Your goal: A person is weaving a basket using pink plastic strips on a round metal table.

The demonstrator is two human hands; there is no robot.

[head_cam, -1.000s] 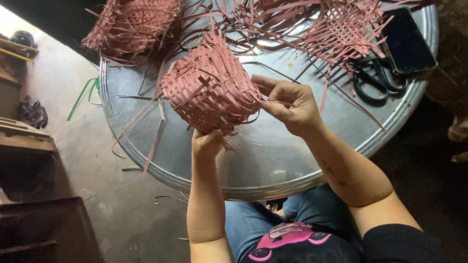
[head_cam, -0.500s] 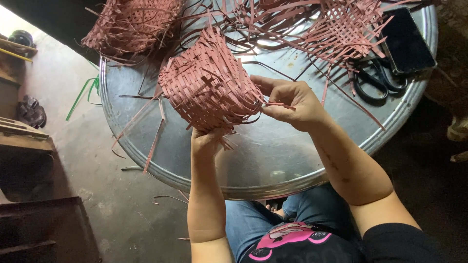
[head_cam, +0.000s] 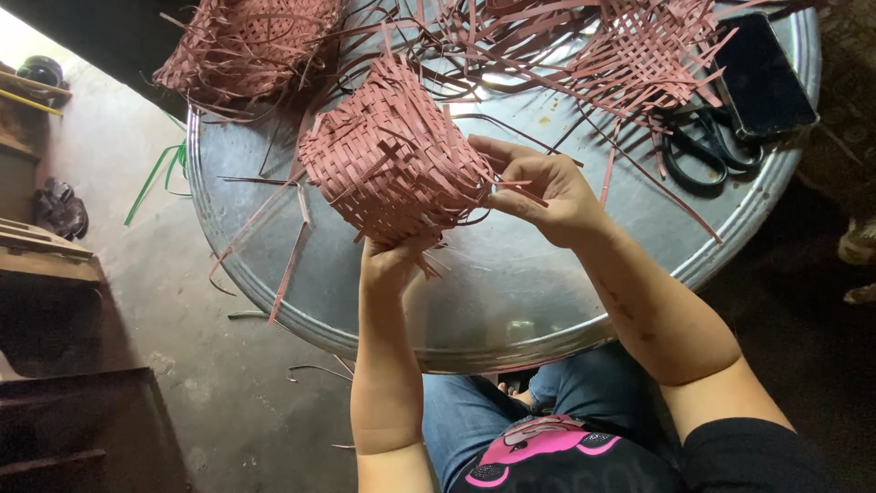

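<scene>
Pink woven basket [head_cam: 394,157] tilted up-left above tray; left hand [head_cam: 394,260] grips underside; right hand [head_cam: 546,190] pinches loose strip at right rim

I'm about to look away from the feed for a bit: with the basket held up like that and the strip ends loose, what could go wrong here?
1. The left hand holds the half-woven basket only from below; a hard pull by the right hand on the loose strip ends could twist it free.
2. Unsecured ends might slip out of the weave.
3. The scissors and phone lie under tangled strips; dragging those could shift them towards the table rim.
</scene>
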